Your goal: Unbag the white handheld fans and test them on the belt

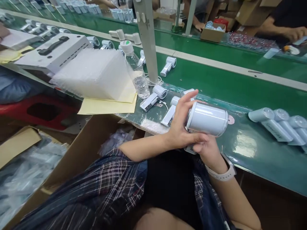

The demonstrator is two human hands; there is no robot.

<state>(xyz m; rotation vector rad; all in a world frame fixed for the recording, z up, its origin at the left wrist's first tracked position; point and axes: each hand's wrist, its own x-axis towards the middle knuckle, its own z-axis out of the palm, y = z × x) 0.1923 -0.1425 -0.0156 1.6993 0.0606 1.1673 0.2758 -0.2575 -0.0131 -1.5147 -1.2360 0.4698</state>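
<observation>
Close in front of me I hold a pale blue handheld fan, its rounded barrel pointing right. The fingers of my left hand wrap behind the barrel's left end, with the thumb along its underside. Beneath the barrel, my right hand is closed around the lower part, mostly hidden by the hands. A white watch strap is on my right wrist. Just left of my hands, another fan lies on the bench, and a further fan is partly covered by my left hand.
A water bottle stands beside a metal post. Left are a foam-wrapped stack, yellow sheets and a white case. Several fans lie right. A green conveyor runs behind; co-workers sit beyond it. An open carton stands below left.
</observation>
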